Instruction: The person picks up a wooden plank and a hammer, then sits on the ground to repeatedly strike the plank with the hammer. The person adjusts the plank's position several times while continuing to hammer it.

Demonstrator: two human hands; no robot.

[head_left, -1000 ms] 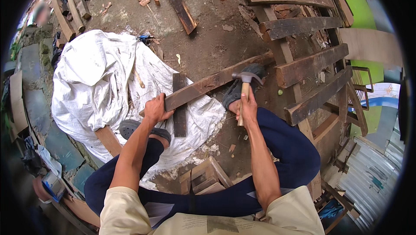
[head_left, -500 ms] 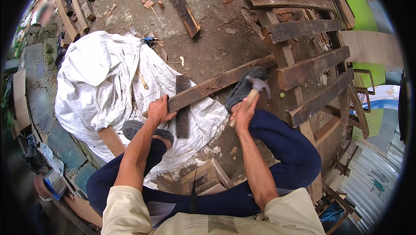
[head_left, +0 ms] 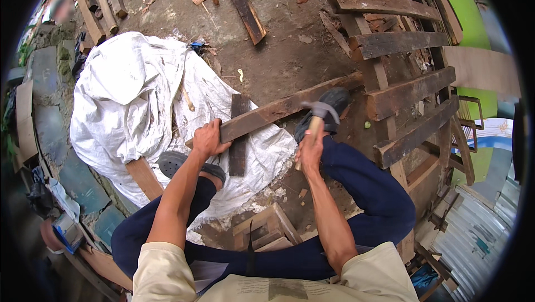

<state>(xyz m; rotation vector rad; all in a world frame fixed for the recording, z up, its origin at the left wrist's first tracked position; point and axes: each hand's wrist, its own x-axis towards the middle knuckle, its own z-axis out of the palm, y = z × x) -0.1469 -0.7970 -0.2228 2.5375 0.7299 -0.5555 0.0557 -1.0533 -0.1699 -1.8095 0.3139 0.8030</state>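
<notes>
My left hand (head_left: 208,139) is closed on the near end of a long dark wooden beam (head_left: 290,104), which slopes up to the right. The beam crosses over a short dark plank (head_left: 238,160) lying on a white sheet (head_left: 134,79). Gripped by its pale wooden handle, a claw hammer (head_left: 316,125) is in my right hand (head_left: 310,150). Its metal head is raised in front of my right shoe (head_left: 333,101), beside the beam. My left shoe (head_left: 174,164) rests at the sheet, close to my left hand.
A slatted wooden frame like a pallet (head_left: 409,93) stands at right. Further off lies a dark board (head_left: 242,6), with several wood lengths (head_left: 103,1) at far left. A small wooden frame (head_left: 267,229) is under my legs; corrugated metal sheeting (head_left: 473,240) is at lower right.
The hammer has shifted slightly left, its head turning from pointing right to facing up and left. My left hand stays on the beam; the whole view has shifted a little.
</notes>
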